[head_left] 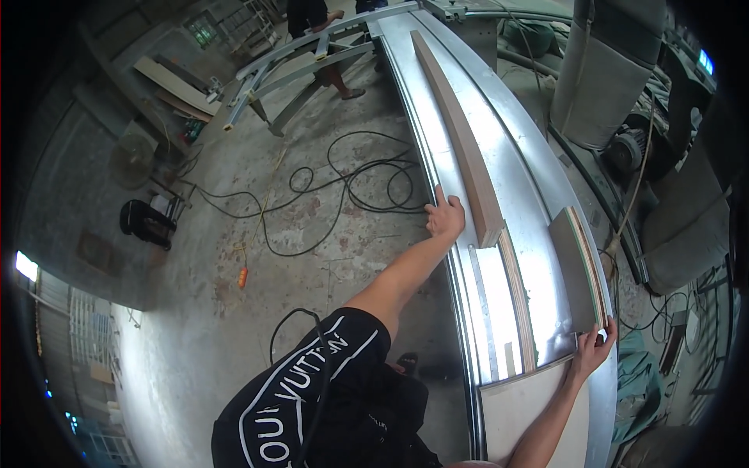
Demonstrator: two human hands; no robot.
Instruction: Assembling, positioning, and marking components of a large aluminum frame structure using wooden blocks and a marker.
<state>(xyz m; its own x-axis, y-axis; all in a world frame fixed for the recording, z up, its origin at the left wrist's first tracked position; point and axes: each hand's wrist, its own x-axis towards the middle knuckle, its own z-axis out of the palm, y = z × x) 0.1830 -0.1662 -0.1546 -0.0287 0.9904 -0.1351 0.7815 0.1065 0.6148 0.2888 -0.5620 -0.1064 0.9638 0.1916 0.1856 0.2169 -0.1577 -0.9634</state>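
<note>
A long metal-topped workbench (515,164) runs away from me and curves with the lens. On its near left edge rests my left hand (445,217), index finger stretched out, holding nothing. Just right of that hand lies a long brown stack of wooden strips (468,156). My right hand (594,352) closes at the near end of a short stack of boards (576,269) with layered edges, on the bench's right side. Something small and pale shows between its fingers, too small to name. Between the hands lie a narrow layered strip (516,300) and a thin metal ruler-like strip (483,312).
A pale board (530,413) lies under my right forearm. Black cable (343,183) coils across the floor on the left, with an orange connector (243,277). A metal frame (304,66) stands far left beside another person (308,15). A motor (628,148) sits at right.
</note>
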